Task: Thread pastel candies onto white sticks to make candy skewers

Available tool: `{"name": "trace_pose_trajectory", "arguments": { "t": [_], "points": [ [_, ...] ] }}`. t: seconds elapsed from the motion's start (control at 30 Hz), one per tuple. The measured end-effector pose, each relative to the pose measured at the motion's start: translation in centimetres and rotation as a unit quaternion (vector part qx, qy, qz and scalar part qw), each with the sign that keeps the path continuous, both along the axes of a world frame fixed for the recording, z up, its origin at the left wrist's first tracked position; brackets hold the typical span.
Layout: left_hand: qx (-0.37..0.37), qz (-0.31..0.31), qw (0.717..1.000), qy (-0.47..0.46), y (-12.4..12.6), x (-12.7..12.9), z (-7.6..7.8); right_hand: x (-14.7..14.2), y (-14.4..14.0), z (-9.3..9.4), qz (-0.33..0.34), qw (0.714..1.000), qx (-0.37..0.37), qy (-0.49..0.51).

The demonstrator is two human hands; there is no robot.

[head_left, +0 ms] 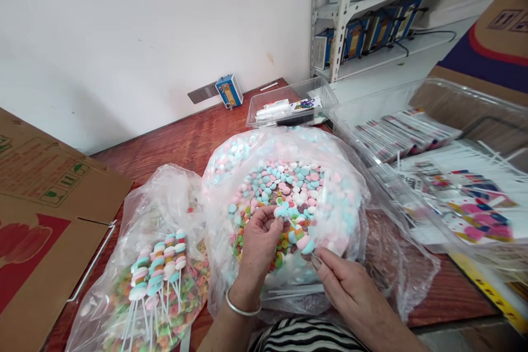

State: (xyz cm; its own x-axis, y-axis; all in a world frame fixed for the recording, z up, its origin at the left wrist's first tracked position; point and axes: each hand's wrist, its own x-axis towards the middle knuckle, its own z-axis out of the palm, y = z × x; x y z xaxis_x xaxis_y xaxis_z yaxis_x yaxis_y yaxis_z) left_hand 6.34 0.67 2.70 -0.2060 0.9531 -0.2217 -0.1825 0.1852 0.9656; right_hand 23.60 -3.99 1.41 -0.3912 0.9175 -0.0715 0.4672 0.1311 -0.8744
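Observation:
Over a large clear bag (342, 176) of loose candies, my left hand (262, 234) pinches small pale-blue and white candies (281, 210) between thumb and fingers. The thumb and fingers of my right hand (350, 286) close on a flat blue candy (308, 247), with a pink candy (302, 242) against it. Whether a stick joins the pieces at my two hands cannot be made out. Pastel round candies (268, 179) and coloured gummy rings (239, 242) lie inside the bag. To the left, several candy skewers (159, 264) on white sticks rest on another bag (165, 181) of gummy rings.
A cardboard box (53, 198) flanks the left side. Behind the bag stands a clear tray (251, 115) with tubes. A larger clear bin (371, 170) at right holds printed packets and white sticks. A blue device (229, 91) sits against the wall; metal shelving (340, 22) rises beyond.

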Motion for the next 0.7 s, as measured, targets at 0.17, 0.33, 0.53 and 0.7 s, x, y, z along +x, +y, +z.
{"name": "trace_pose_trajectory", "arguments": {
  "t": [0.17,0.33,0.53,0.7],
  "points": [
    [0.022,-0.005,1.0,0.017,-0.2,-0.1,-0.4,-0.3,0.3,0.5,0.01,0.999,-0.037,-0.005],
    [0.045,-0.019,0.997,0.053,-0.2,-0.1,-0.6,-0.6,0.4,0.5,-0.009,0.995,-0.089,0.048],
    [0.098,-0.05,0.987,0.12,-0.7,0.0,-1.5,-1.1,0.2,0.6,-0.034,0.963,-0.22,0.152],
    [0.128,-0.062,0.974,0.176,-0.9,-0.2,-2.2,-1.6,0.4,1.0,-0.036,0.949,-0.258,0.177]
  ]
}}
